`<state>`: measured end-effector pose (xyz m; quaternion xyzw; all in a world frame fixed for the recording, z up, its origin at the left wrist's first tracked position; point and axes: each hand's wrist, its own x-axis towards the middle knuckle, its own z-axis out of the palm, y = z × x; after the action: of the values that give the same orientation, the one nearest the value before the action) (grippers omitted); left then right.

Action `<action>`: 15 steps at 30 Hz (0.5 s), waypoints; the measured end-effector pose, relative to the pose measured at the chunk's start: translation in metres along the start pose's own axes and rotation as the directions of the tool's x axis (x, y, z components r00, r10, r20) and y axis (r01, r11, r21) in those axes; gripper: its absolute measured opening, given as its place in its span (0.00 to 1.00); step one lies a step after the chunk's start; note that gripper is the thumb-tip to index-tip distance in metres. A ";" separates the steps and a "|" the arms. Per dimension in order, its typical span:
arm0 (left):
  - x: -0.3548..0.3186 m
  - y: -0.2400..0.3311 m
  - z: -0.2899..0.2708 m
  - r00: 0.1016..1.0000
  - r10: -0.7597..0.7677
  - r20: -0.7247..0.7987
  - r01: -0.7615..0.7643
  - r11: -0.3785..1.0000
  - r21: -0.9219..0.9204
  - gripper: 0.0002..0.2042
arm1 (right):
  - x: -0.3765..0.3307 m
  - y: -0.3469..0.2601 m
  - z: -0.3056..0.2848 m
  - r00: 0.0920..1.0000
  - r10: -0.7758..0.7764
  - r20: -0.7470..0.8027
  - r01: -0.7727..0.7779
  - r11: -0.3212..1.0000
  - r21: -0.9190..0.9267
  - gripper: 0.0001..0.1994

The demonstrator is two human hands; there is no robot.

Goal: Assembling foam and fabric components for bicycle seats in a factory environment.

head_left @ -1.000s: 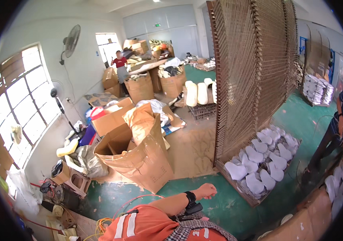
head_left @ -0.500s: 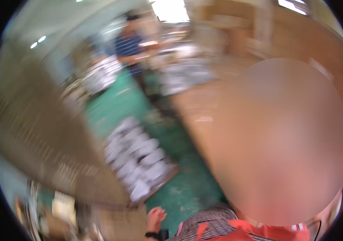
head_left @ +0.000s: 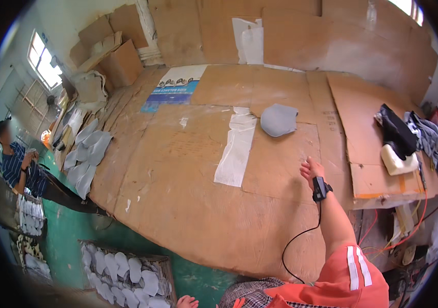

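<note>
Grey domed pad (head_left: 278,119) on cardboard floor (head_left: 188,169); right hand (head_left: 312,168) near, grip empty, loosely curled.

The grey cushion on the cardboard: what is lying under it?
The grey cushion lies on brown cardboard sheets, beside a white strip. The right hand is nearby and empty. Anything beneath the cushion itself or below the cardboard is covered.

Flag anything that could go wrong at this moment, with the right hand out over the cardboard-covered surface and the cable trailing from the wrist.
1. The black cable hangs loose from the wrist device on the right hand; it might catch on a cardboard sheet edge.
2. The grey pad lies beyond the open right hand, so reaching it probably means leaning.
3. The left hand hangs just above the tray of white insoles and could knock it.
</note>
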<state>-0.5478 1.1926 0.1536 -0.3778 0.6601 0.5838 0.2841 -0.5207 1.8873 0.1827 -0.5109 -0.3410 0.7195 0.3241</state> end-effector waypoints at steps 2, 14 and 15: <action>-0.009 0.018 0.030 1.000 -0.005 -0.023 0.006 0.998 0.056 0.12 | 0.045 0.013 0.040 0.999 0.000 0.033 -0.001 0.999 0.044 0.21; -0.015 0.030 0.059 0.983 0.165 -0.078 -0.149 0.972 0.180 0.11 | 0.138 -0.069 0.163 0.883 -0.401 0.245 0.297 0.880 0.370 0.07; -0.021 0.030 0.059 0.983 0.158 -0.088 -0.140 0.973 0.182 0.12 | 0.063 -0.088 0.189 0.741 -0.519 0.427 0.415 0.853 0.316 0.09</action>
<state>-0.5651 1.2552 0.1788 -0.3300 0.7492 0.5230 0.2374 -0.7080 1.9581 0.2692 -0.1703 -0.4560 0.7515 0.4453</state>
